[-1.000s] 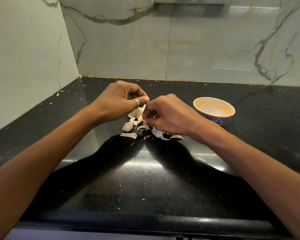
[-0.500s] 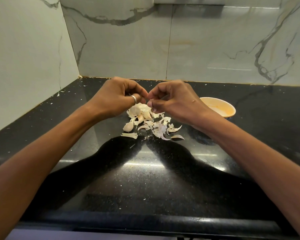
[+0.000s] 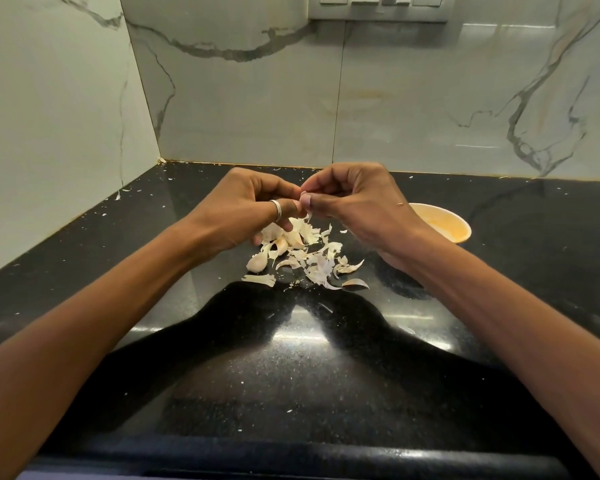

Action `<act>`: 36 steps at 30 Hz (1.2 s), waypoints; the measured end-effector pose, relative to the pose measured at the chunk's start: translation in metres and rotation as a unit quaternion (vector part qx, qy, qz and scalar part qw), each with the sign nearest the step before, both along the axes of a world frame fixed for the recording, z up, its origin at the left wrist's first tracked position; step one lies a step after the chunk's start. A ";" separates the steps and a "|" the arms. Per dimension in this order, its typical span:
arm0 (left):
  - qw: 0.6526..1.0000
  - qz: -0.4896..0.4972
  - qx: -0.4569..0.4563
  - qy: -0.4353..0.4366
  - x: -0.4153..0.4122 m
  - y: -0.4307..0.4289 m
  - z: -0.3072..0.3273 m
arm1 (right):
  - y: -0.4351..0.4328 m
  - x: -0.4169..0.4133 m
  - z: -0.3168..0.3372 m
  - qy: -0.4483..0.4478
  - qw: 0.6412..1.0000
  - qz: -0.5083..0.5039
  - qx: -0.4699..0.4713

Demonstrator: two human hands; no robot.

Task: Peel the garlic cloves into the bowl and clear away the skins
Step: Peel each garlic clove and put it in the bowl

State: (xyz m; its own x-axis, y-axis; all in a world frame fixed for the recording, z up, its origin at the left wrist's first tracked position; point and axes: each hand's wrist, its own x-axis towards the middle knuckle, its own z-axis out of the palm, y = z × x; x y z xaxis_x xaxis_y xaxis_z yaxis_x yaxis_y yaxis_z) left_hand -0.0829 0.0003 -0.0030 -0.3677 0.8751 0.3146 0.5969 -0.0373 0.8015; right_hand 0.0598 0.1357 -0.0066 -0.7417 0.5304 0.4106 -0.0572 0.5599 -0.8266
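The left hand [image 3: 253, 209] pinches a garlic clove, hidden by its fingertips. The right hand [image 3: 357, 202], touching it, pinches the dangling skin strip [image 3: 309, 218]. Peeled skins [image 3: 321, 268] lie on the table [image 3: 291, 375] directly beneath both grips, and the bowl [image 3: 463, 233] sits just right of them.

Countertop [image 3: 291, 375]: glossy black, fine pale speckle throughout.
Wall tiles [image 3: 413, 98]: pale grey-white marble pattern, dark grey veining.
Bowl [image 3: 462, 221]: yellow-orange interior, cream rim.
Garlic skins [image 3: 312, 261]: off-white to cream.
Garlic clove [image 3: 257, 263]: cream, faint pink tinge.
Ring [image 3: 276, 210]: plain silver.
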 end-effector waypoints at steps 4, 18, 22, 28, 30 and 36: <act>0.999 -0.023 0.017 -0.030 0.001 -0.001 0.000 | 0.002 -0.002 -0.003 0.020 1.000 -0.005 -0.006; 0.998 0.011 0.051 -0.034 0.003 0.003 -0.010 | 0.003 -0.008 -0.008 0.018 0.996 -0.033 0.085; 0.997 0.018 0.068 -0.030 0.005 0.005 -0.014 | 0.000 -0.007 -0.009 0.018 0.984 -0.065 0.168; 0.997 0.024 0.076 -0.020 0.012 0.006 -0.018 | -0.005 -0.008 -0.013 0.039 0.963 -0.097 0.248; 0.996 0.020 0.077 -0.033 0.015 0.006 -0.018 | -0.005 -0.007 -0.013 0.043 0.961 -0.100 0.254; 0.996 0.004 0.069 -0.049 0.019 0.004 -0.016 | -0.006 -0.007 -0.015 0.047 0.957 -0.100 0.267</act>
State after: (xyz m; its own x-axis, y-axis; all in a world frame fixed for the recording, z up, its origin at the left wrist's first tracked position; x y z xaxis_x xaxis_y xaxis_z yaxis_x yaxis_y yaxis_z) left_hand -0.0636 0.0046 -0.0192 -0.4097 0.8227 0.3940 0.5172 -0.1463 0.8433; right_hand 0.0523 0.1295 -0.0213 -0.5940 0.3545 0.7222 0.0359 0.9085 -0.4164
